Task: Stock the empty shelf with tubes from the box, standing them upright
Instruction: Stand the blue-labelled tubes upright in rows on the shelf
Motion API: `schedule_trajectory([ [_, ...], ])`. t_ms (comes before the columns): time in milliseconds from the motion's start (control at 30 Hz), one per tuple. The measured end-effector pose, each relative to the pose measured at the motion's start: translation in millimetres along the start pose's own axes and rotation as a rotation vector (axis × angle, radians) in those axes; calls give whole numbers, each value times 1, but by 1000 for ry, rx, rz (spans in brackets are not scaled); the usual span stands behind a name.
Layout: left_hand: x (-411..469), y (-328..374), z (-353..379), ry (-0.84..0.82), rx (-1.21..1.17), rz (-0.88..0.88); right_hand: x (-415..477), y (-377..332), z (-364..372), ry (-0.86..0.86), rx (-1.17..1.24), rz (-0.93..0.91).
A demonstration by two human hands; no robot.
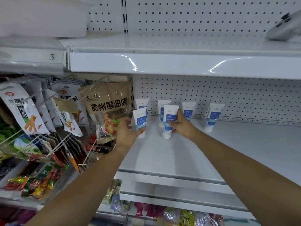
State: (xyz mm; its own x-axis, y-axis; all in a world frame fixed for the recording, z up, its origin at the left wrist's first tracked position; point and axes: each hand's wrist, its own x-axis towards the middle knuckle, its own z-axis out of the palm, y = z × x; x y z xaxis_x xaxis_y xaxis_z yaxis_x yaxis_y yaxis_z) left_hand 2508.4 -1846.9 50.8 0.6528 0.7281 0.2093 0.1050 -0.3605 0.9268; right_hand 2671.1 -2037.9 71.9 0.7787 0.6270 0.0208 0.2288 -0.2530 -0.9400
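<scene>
On the shelf (pixel 179 152), left hand (pixel 125 132) fingers curl round one tube (pixel 139 119) -- at three o'clock, right hand (pixel 183 125) clasps another tube (pixel 169 118).

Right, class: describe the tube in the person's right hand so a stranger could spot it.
Start at the white shelf with the pegboard back, right of the hanging snack packets. Four tubes line its rear. The target tube stands nearer, cap down, and alone is gripped by the right hand.

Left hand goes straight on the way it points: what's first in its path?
Probably the rear tube standing just behind the front tube that the left hand grips, though the gap between them is unclear.
</scene>
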Motion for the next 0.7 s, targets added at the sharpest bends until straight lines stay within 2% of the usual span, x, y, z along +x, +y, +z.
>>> schedule_trajectory([
  [133,-7,16,-10,141,-98,75,-6,-11,-4,4,25,-15],
  [200,-13,25,-13,143,-119,123,-8,-16,-5,-7,30,-25],
  [367,-34,39,-1,6,-127,182,-12,-32,-8,-42,81,-20],
  [533,-48,43,36,-185,-45,129,-15,-38,-8,-47,49,-52],
  [700,-50,48,60,-208,-31,81,-17,-37,-9,-52,15,-58],
])
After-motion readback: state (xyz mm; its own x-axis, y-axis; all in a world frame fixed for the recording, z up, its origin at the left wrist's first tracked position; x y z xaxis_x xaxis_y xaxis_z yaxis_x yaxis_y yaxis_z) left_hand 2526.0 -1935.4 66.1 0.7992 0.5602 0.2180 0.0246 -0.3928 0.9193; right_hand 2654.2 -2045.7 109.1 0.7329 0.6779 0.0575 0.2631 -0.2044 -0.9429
